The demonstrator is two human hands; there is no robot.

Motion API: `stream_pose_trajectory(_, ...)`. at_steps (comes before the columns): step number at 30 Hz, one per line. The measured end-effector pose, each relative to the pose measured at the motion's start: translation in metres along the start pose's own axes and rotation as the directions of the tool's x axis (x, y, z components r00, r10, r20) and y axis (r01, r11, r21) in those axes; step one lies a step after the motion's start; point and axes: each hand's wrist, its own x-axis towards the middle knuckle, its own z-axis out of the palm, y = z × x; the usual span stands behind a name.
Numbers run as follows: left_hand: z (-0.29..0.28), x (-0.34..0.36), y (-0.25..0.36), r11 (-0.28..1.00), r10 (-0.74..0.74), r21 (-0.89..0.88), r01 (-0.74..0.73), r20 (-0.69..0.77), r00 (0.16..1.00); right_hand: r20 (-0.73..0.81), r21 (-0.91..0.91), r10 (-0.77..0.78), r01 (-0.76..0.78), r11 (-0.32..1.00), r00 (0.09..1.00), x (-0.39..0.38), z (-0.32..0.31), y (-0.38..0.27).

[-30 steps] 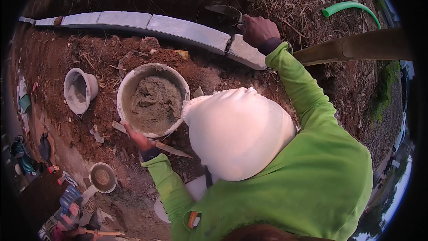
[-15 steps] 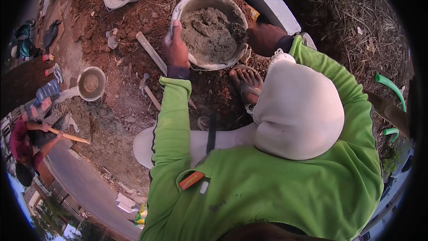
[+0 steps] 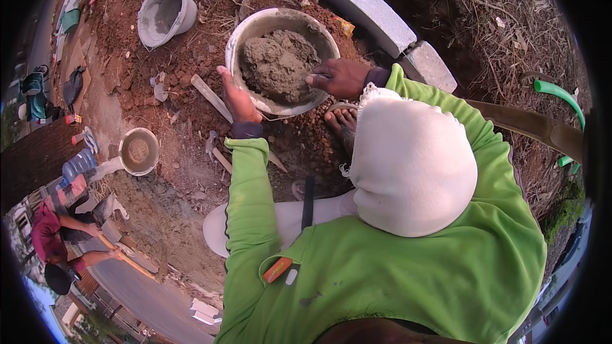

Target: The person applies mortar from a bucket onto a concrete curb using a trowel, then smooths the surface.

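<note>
Mortar is being shown in a grey basin that is now sitting lower and nearer the middle of the view than half a second ago, on red soil beside the kerb stones. The left hand is being held open, fingers straight, its palm pressed against the basin's outer wall. The right hand, earlier low beside the basin, is now being rested on the rim, fingers curled loosely, touching the mortar's edge
</note>
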Motion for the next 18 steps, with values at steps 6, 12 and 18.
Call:
stream_pose_trajectory(6, 0.008, -0.004, 0.014, 0.996, -0.083, 0.038, 0.080, 0.089, 0.993, -0.182, 0.120, -0.178, 0.202, 0.972, 0.967, -0.018, 0.003, 0.023)
stream_pose_trajectory(12, -0.003, 0.000, 0.007, 0.987, -0.157, -0.003, 0.159, 0.106, 0.982, -0.412, 0.328, 0.178, -0.037, 0.944, 0.893, -0.092, -0.041, 0.049)
stream_pose_trajectory(18, -0.001, -0.001, 0.008, 0.992, -0.121, 0.040, 0.119, 0.061, 0.991, -0.870, -0.090, 0.244, -0.624, 0.776, 0.429, -0.173, -0.085, 0.067)
